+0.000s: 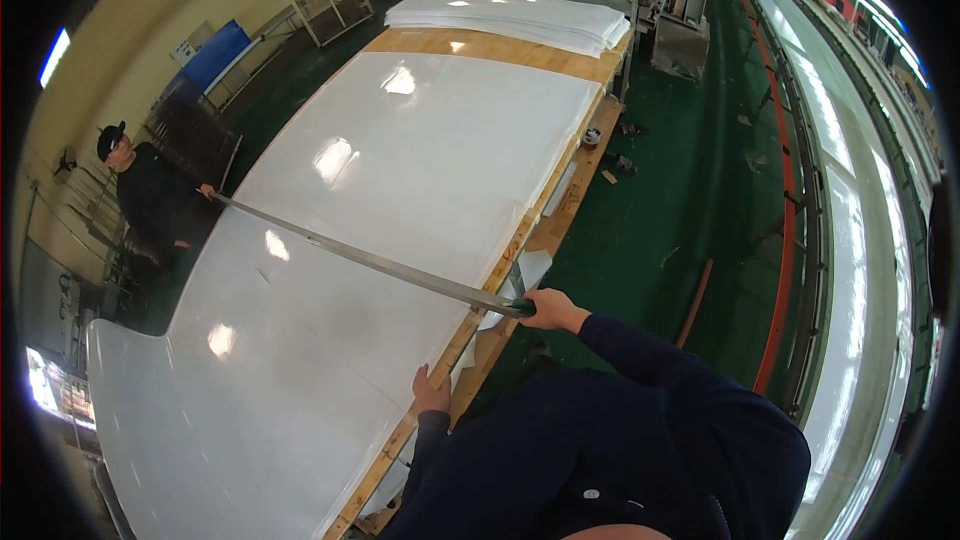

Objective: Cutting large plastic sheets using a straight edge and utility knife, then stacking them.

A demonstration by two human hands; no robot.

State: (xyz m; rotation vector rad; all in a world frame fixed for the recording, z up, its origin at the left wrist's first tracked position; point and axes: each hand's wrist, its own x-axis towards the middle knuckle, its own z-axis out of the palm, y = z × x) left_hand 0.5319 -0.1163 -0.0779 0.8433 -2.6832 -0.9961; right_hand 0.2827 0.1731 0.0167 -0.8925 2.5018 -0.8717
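- The right hand (553, 311) is closing around the near end of a long metal bar (380, 262), with the fingers wrapped over it.
- The left hand (431, 390), nearer the body and left of the right hand, is resting on the desk's wooden edge; how tightly its fingers are bending cannot be told.
- From the right hand, the bar is running leftward and away across a large glossy white sheet (400, 155).
- The sheet is covering most of the desk (480, 45), in front of and left of both hands.
- At the bar's far end, across from the right hand, a co-worker (150, 185) in dark clothing is holding it.
- Farther ahead of the hands, a stack of white sheets (510, 20) is lying on the desk.
- Right of the right hand, a brown strip (694, 302) is lying on the green floor (650, 230).
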